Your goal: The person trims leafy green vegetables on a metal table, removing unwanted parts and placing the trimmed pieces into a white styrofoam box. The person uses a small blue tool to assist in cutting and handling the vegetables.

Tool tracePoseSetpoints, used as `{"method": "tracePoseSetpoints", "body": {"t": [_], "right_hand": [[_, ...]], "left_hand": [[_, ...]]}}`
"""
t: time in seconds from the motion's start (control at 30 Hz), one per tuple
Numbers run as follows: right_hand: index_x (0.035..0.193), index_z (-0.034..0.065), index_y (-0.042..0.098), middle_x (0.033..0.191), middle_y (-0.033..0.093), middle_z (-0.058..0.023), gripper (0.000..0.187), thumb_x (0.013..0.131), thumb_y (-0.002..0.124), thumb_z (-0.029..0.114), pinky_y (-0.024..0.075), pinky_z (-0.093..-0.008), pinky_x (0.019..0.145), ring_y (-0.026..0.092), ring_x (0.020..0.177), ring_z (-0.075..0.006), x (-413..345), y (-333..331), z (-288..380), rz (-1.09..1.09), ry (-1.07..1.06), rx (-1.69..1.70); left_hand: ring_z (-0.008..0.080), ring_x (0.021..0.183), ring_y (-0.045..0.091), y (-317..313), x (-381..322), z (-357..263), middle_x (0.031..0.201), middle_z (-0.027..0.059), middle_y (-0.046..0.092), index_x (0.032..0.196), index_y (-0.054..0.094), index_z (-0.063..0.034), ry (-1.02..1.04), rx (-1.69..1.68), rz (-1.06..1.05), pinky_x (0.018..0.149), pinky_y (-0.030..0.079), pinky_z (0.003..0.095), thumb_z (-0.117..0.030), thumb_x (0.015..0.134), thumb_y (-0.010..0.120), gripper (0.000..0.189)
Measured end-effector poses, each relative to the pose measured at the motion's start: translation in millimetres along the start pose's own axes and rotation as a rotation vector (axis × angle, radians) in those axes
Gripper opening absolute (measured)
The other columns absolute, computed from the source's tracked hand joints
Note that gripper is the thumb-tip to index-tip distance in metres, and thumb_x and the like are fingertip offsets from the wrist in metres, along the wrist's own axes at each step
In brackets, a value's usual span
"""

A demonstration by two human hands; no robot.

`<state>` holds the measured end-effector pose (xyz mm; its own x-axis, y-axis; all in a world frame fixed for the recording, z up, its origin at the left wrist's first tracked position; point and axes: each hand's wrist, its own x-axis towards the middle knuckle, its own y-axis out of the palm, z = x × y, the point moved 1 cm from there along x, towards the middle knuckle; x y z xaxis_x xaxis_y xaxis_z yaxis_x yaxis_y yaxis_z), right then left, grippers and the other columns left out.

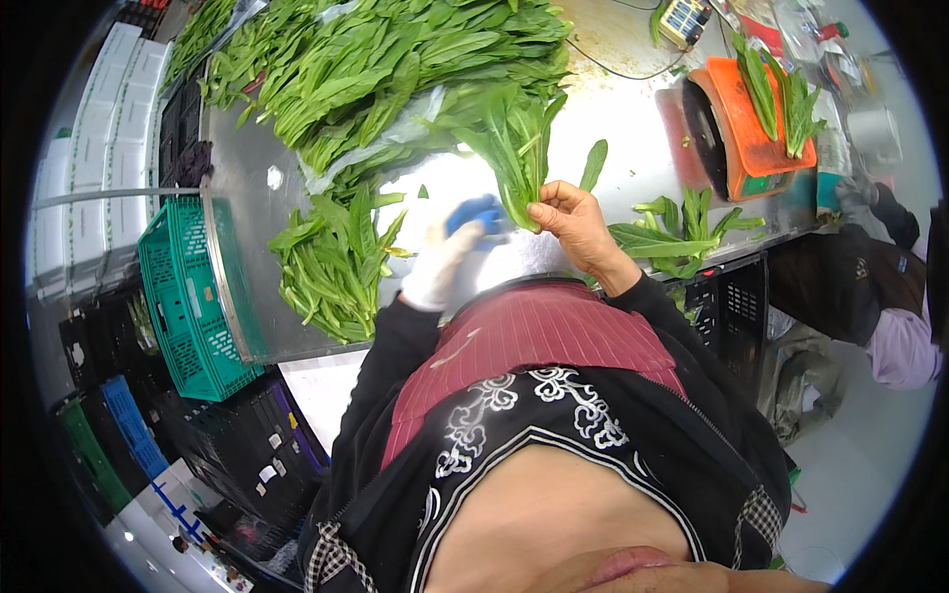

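My bare right hand (574, 222) pinches the stem end of a bunch of long-leaf lettuce (523, 159), its leaves pointing away from me. Close beside it on the left is my left hand (460, 241), in a white glove with blue on the fingers. Motion blurs that hand, so its grip does not show. A small heap of leafy greens (330, 267) lies left of it on the steel table (241, 296). Trimmed leaves (675, 233) rest near the table edge beyond my right wrist. Past both hands, a large pile of greens (415, 67) covers the far side.
An orange weighing scale (764, 126) with leaves on its pan stands at right. A cable (623, 74) runs across the table. At left are a green plastic crate (189, 304) and stacked white boxes (111, 148). A co-worker's sleeve (897, 215) shows at far right.
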<state>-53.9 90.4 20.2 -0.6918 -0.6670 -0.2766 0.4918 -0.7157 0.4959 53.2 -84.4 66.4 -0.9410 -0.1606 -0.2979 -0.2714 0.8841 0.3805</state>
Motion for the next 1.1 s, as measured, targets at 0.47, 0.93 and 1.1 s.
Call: {"method": "tracePoseSetpoints", "body": {"t": [0.47, 0.93, 1.1], "right_hand": [[0.11, -0.0037, 0.053, 0.103, 0.063, -0.0139, 0.035, 0.09, 0.067, 0.02, 0.0512, -0.0315, 0.079, 0.063, 0.093, -0.0199, -12.8, -26.0, -25.8, -0.208, -0.036, -0.753], [0.104, -0.0032, 0.058, 0.088, 0.062, -0.0059, 0.027, 0.1, 0.05, 0.022, 0.051, -0.0268, 0.066, 0.06, 0.078, -0.012, 4.2, 12.9, -14.0, -0.148, -0.062, -0.284], [0.1, -0.0039, 0.057, 0.088, 0.061, -0.0086, 0.029, 0.101, 0.048, 0.024, 0.0512, -0.03, 0.068, 0.059, 0.077, -0.0151, 7.4, 17.5, -20.6, -0.235, 0.005, 0.005]], "left_hand": [[0.0167, 0.074, 0.064, 8.2, 23.5, 18.1, 0.09, 0.0082, 0.067, 0.104, 0.062, -0.0003, 0.019, -0.169, -0.3, 0.065, 0.05, 0.0275, -0.015, 0.09, 0.064, 0.02], [0.0108, 0.072, 0.058, 14.9, 9.8, 19.1, 0.085, 0.0026, 0.064, 0.106, 0.062, -0.0011, 0.0, -0.018, -0.101, 0.064, 0.047, 0.025, -0.016, 0.087, 0.066, 0.025], [0.0106, 0.071, 0.056, 9.5, 5.7, 26.5, 0.088, 0.0035, 0.063, 0.127, 0.054, 0.0001, -0.06, -0.163, -0.055, 0.064, 0.047, 0.0253, -0.013, 0.086, 0.064, 0.044]]}}
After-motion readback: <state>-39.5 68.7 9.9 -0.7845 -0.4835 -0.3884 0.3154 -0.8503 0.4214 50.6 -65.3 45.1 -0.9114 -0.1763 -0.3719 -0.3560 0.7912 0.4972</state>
